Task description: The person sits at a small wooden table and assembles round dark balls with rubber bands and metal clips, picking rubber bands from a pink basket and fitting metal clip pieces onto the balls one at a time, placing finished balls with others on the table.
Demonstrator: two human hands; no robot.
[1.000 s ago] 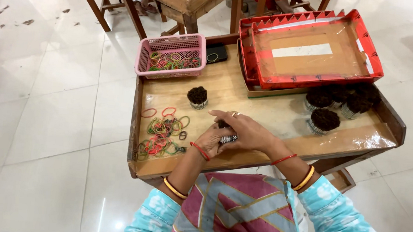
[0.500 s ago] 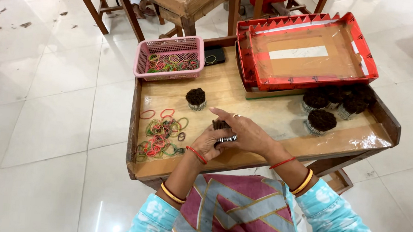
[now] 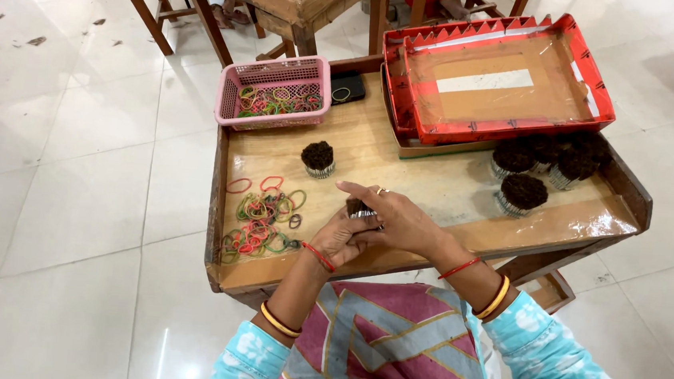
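1. Both hands, left (image 3: 338, 242) and right (image 3: 399, 218), close around a small dark bundle (image 3: 358, 208) over the bench (image 3: 434, 181).
2. It looks light and bristly; hold its shiny base.
3. Loose bands (image 3: 259, 215) lie just left.

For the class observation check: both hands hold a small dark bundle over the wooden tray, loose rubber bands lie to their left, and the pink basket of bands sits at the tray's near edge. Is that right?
Not quite. In the head view the pink basket sits at the far edge of the wooden tray, not the near one. The rest holds: left hand and right hand hold the dark bundle, with loose rubber bands to their left.
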